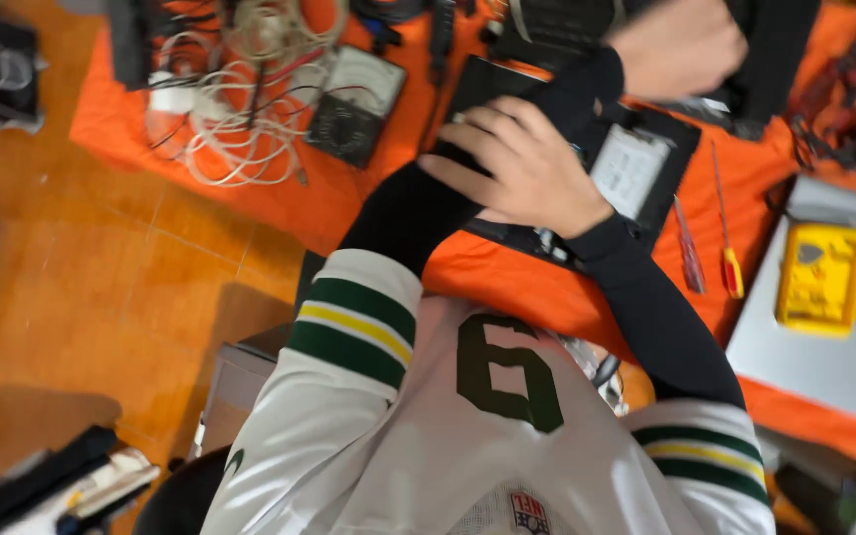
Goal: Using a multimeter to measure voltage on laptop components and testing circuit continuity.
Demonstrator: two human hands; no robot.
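Two hands: our right hand (527, 163) flat, fingers apart, on the black device (596, 159); left hand (681, 45) closure unclear; screwdrivers (710, 248) lower right.

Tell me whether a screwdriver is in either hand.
No: both screwdrivers lie on the orange cloth, apart from the right hand and left hand.

So there's a black flat device (636, 163), looks like an opened-up drive or tablet-type case, lying flat on the orange-covered desk (507, 277). A pale grey rectangular plate shows on its top face; the near end is mostly hidden.
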